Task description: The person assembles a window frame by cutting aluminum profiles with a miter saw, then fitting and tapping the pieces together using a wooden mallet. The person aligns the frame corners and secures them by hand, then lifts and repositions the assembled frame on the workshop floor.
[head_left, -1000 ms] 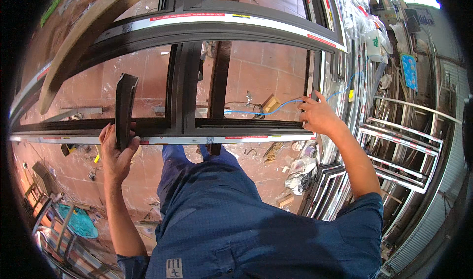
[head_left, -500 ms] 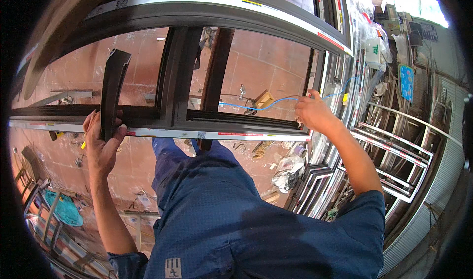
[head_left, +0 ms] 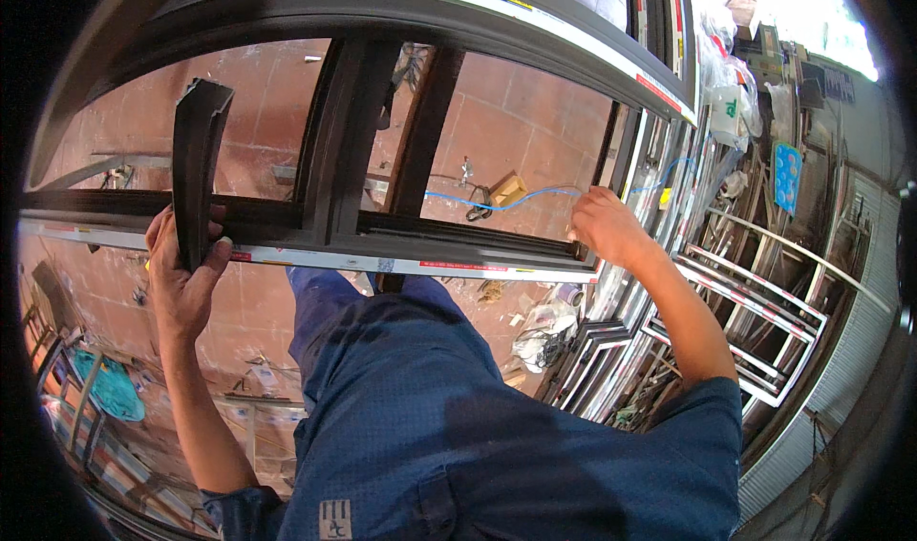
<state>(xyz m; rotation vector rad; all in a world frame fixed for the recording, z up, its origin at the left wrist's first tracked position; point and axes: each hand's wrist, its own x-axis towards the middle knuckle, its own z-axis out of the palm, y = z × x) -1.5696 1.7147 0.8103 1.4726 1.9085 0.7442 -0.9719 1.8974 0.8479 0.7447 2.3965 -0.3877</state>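
A dark window frame, its near rail edged with white printed tape, lies across in front of my body. Upright in my left hand is a short length of dark profile strip, thumb on one side and fingers around the other. The strip's lower end is at the near rail, left of the frame's upright bar. My right hand is at the near right corner of the frame, fingers curled onto its inner edge. Those fingertips are partly hidden, and a small piece under them cannot be ruled out.
Another taped frame lies beyond. A thin blue hose and a small wooden block are on the tiled floor below. Stacked profiles line the right side. A teal bag and a rack stand at lower left.
My left hand and the strip have shifted slightly left, and the strip has turned a little. My right hand stays at the frame's corner. The whole view has shifted slightly.
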